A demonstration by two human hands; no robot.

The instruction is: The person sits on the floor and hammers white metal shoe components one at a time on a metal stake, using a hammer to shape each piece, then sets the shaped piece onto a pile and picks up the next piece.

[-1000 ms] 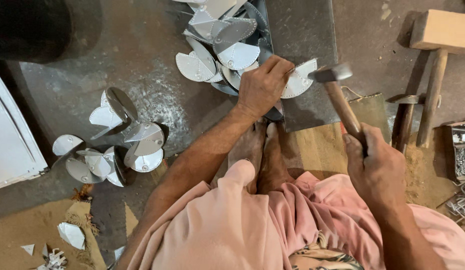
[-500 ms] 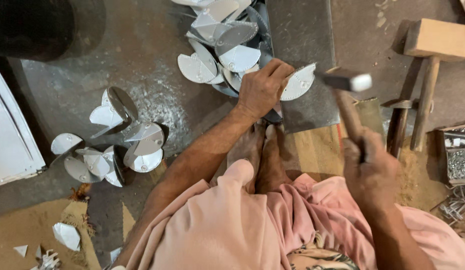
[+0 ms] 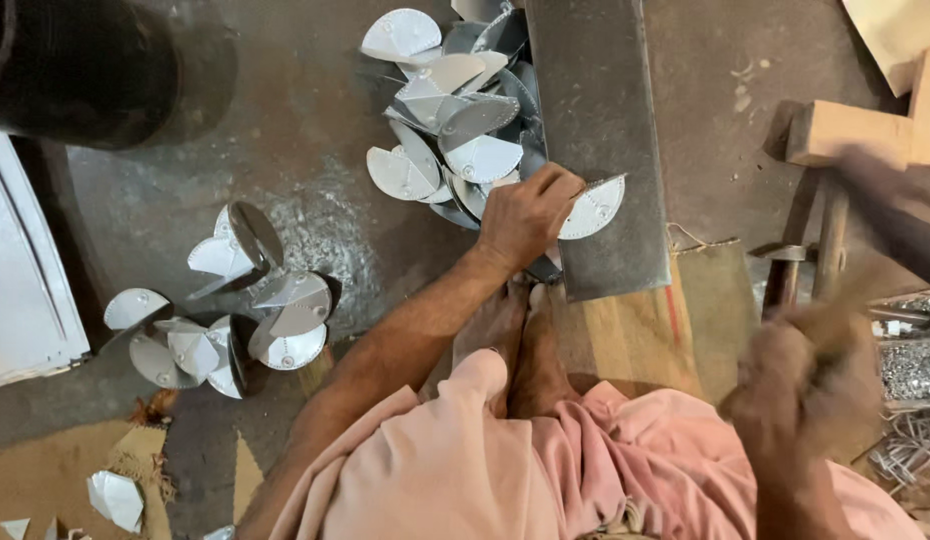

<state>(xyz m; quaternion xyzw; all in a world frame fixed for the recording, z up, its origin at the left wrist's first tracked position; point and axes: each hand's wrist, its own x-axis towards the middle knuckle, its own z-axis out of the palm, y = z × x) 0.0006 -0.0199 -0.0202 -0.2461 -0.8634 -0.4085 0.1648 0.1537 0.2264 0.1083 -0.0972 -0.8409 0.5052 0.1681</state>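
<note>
The fan-shaped metal piece (image 3: pixel 592 208) is pinned flat on the steel block (image 3: pixel 597 130) by the left hand (image 3: pixel 525 213); right hand (image 3: pixel 810 385) blurred, fingers closed around a handle; strikes are best kept clear of fingertips

Two hands, one dark steel block (image 3: pixel 595 130), one wooden mallet (image 3: pixel 845 135), two heaps of metal fan-shaped pieces (image 3: pixel 455 130), too overlapped to count.

A wooden mallet (image 3: pixel 835 135) lies on the floor (image 3: pixel 285 150); a black drum (image 3: pixel 80 65) stands far left, beside a white panel (image 3: pixel 25 270).
</note>
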